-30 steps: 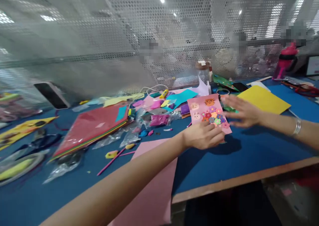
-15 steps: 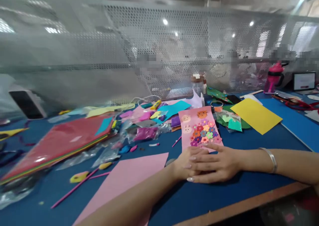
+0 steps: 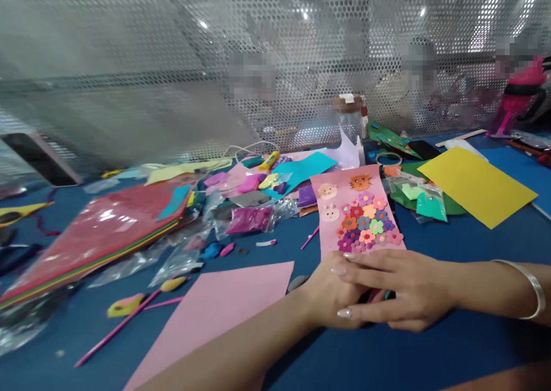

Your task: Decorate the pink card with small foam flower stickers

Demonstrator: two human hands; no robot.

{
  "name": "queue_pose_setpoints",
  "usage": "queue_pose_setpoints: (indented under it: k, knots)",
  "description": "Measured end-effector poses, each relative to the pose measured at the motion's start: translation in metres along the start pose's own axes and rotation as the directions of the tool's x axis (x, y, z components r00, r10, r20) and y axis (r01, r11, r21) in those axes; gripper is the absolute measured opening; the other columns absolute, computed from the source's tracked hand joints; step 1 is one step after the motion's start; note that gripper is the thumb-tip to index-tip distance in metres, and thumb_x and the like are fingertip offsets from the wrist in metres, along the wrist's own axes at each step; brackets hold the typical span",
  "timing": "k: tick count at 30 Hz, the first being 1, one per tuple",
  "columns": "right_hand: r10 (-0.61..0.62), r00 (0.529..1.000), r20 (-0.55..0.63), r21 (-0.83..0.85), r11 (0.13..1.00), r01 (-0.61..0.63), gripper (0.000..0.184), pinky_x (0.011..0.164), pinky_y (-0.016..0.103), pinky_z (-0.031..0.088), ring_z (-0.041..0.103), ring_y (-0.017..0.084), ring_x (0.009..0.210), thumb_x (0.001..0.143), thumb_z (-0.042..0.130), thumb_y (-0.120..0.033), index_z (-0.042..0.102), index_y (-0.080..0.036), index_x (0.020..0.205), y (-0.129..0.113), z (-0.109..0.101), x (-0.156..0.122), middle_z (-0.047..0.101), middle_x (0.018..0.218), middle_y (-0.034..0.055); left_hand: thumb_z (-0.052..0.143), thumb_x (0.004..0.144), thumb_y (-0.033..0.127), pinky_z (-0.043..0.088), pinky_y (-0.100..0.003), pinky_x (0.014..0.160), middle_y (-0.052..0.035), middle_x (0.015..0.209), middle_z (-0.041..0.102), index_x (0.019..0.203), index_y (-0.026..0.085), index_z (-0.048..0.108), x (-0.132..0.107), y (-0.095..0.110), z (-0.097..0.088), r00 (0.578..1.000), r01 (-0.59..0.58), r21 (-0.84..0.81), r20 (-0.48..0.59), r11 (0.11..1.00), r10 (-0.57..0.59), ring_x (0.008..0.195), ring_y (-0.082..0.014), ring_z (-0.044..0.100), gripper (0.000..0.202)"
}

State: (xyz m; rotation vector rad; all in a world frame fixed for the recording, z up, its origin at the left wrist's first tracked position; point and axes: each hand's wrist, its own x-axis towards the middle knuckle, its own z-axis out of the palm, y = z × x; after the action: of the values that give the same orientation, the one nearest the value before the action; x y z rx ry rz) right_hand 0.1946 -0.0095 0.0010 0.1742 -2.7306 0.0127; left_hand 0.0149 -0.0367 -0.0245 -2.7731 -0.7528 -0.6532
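From my remote feed: the card (image 3: 344, 198) lies on the blue table (image 3: 439, 351), just beyond the hands, its lower edge hidden behind them. One label to log: a white one (image 3: 346, 98) on the jar (image 3: 349, 121), too small to read.

Card is pink. Small flowers (image 3: 376, 226) in mixed colours crowd its lower half, some overlapping; above sits an orange cat face (image 3: 360, 183), with a rabbit face (image 3: 330, 213) and another pale face at left.

Right hand (image 3: 404, 287) lies across the back of the left hand (image 3: 331, 290), fingers straight and slightly parted. Left fingers mostly covered; I cannot tell whether they pinch anything. Pink and green bits show between the hands, unclear what. Silver bracelet (image 3: 535, 286) on right wrist.

Outward: pink sheet (image 3: 224, 305) beside the left forearm, yellow sheet (image 3: 480, 187) right of the card, red stack (image 3: 107, 230) well left.
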Motion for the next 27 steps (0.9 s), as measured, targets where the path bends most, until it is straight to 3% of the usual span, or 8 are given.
queue_pose_setpoints:
  k: [4,8,11,15,20,23,27]
  knots:
    - [-0.013,1.000,-0.028,-0.088,0.996,0.011,0.037,0.094,0.036,0.035,0.026,0.024,0.126,0.074,0.051,-0.022,0.055,-0.020,0.111,-0.005,-0.004,-0.002,0.042,0.130,0.0113,0.029,0.084,0.030,0.043,-0.022,0.042,-0.0004,0.059,0.060,0.079,0.017,0.054,0.008,0.004,-0.012,0.989,-0.078,-0.072,-0.131,0.994,0.068,0.053,-0.0132,0.057,0.028]
    - [-0.012,0.977,-0.215,-0.223,0.974,-0.037,0.027,0.091,0.030,0.039,0.042,0.017,0.115,0.078,0.049,-0.024,0.057,-0.021,0.103,-0.006,-0.003,-0.004,0.056,0.113,0.0067,0.022,0.088,0.028,0.033,-0.022,0.035,0.0015,0.045,0.050,0.064,0.016,0.049,0.011,0.006,-0.017,0.982,-0.068,-0.045,-0.180,0.997,0.059,0.037,-0.0104,0.045,0.038]
    - [0.067,0.946,-0.318,-0.261,0.953,-0.155,0.023,0.079,0.031,0.046,0.055,0.017,0.092,0.080,0.043,-0.034,0.059,-0.019,0.087,-0.005,-0.001,-0.004,0.062,0.092,0.0078,0.020,0.090,0.035,0.034,-0.023,0.038,-0.0006,0.049,0.051,0.061,0.015,0.049,0.011,0.007,-0.016,0.987,-0.048,-0.039,-0.157,0.998,0.041,0.041,-0.0110,0.047,0.045]
    - [0.131,0.960,-0.249,-0.305,0.930,-0.206,0.028,0.063,0.032,0.048,0.058,0.018,0.073,0.083,0.039,-0.037,0.056,-0.015,0.084,-0.003,0.002,-0.003,0.063,0.081,0.0087,0.019,0.090,0.039,0.032,-0.023,0.038,-0.0003,0.050,0.052,0.061,0.015,0.049,0.010,0.005,-0.016,0.995,0.047,-0.052,-0.082,0.997,-0.052,0.041,-0.0113,0.047,0.048]
    - [0.273,0.906,-0.322,-0.202,0.916,-0.348,0.021,0.064,0.030,0.049,0.061,0.018,0.075,0.086,0.037,-0.025,0.051,-0.013,0.096,-0.002,0.005,-0.004,0.065,0.083,0.0094,0.018,0.090,0.030,0.032,-0.022,0.041,-0.0006,0.056,0.054,0.068,0.014,0.050,0.012,0.002,-0.020,0.981,0.189,-0.079,-0.017,0.979,-0.191,0.043,-0.0101,0.046,0.042]
    - [0.390,0.854,-0.345,-0.097,0.890,-0.446,0.022,0.069,0.028,0.048,0.061,0.016,0.081,0.085,0.040,-0.023,0.048,-0.013,0.103,0.001,0.006,-0.006,0.065,0.087,0.0081,0.023,0.089,0.024,0.030,-0.022,0.043,0.0007,0.055,0.052,0.070,0.014,0.051,0.012,0.003,-0.021,0.962,0.267,-0.013,-0.062,0.964,-0.267,0.042,-0.0093,0.045,0.035]
    - [0.504,0.819,-0.275,0.088,0.861,-0.501,0.021,0.072,0.026,0.047,0.059,0.015,0.086,0.084,0.039,-0.016,0.050,-0.014,0.102,0.005,0.005,-0.007,0.063,0.092,0.0077,0.029,0.089,0.021,0.028,-0.021,0.042,0.0028,0.050,0.048,0.066,0.015,0.048,0.012,0.003,-0.018,0.939,0.315,0.096,-0.177,0.944,-0.296,0.040,-0.0081,0.041,0.031]
